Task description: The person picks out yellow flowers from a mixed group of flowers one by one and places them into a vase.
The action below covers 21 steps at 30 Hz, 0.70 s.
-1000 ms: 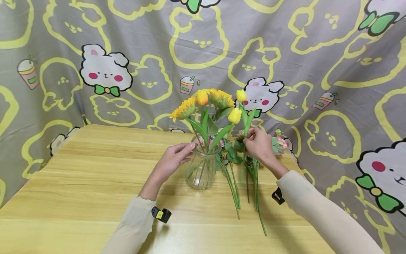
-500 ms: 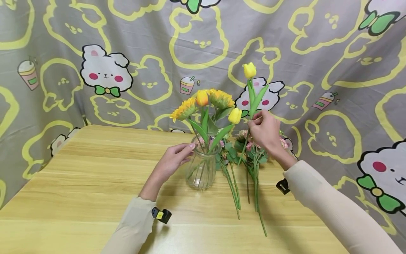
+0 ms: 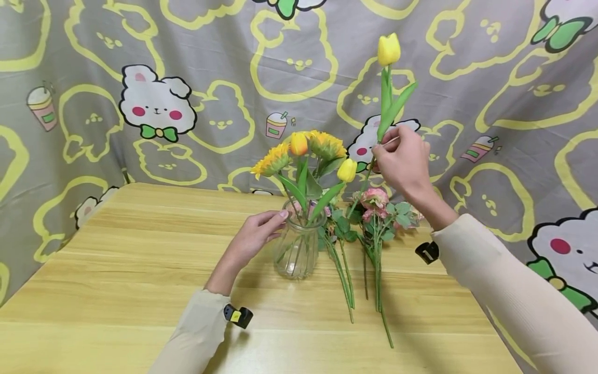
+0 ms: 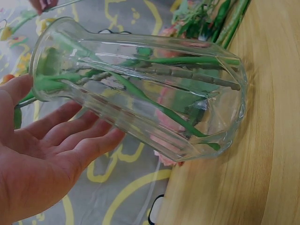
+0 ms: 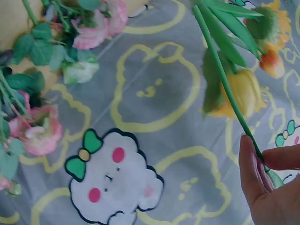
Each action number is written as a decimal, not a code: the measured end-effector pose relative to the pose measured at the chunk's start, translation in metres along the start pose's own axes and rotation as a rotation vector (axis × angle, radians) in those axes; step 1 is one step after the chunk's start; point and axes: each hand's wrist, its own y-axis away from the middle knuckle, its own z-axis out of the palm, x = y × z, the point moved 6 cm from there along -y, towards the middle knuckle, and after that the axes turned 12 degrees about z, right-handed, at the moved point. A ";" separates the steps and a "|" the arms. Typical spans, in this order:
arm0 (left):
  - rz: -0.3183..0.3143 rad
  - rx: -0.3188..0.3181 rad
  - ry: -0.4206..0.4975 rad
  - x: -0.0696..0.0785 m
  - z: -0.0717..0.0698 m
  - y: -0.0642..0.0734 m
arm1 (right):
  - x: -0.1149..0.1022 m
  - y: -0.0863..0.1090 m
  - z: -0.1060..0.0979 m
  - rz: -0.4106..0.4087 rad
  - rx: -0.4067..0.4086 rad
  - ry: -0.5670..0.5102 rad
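Observation:
My right hand [image 3: 405, 160] pinches the green stem of a yellow tulip [image 3: 389, 49], just below its leaves, above and right of a clear ribbed glass vase [image 3: 294, 259]. In the right wrist view, thumb and fingers meet on the thin stem [image 5: 220, 70]. Yellow sunflowers [image 3: 273, 160], an orange-yellow tulip [image 3: 299, 144] and another yellow tulip [image 3: 347, 170] stand in the vase. At the vase's left, my left hand [image 3: 254, 234] touches it, the thumb near the rim. The left wrist view shows relaxed fingers [image 4: 93, 145] lying against the glass [image 4: 164, 84].
Several loose flowers lie on the wooden table [image 3: 140, 280] right of the vase, with pink blooms [image 3: 375, 198] at the back and green stems [image 3: 345, 280] pointing forward. A grey patterned curtain [image 3: 224, 52] hangs behind the table.
My right hand has lifted the yellow tulip up and a little to the right, away from the other flowers. The left hand and vase have stayed in place.

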 end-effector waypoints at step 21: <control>0.005 0.004 -0.003 0.000 0.002 -0.002 | -0.042 0.009 0.013 -0.066 -0.134 -0.118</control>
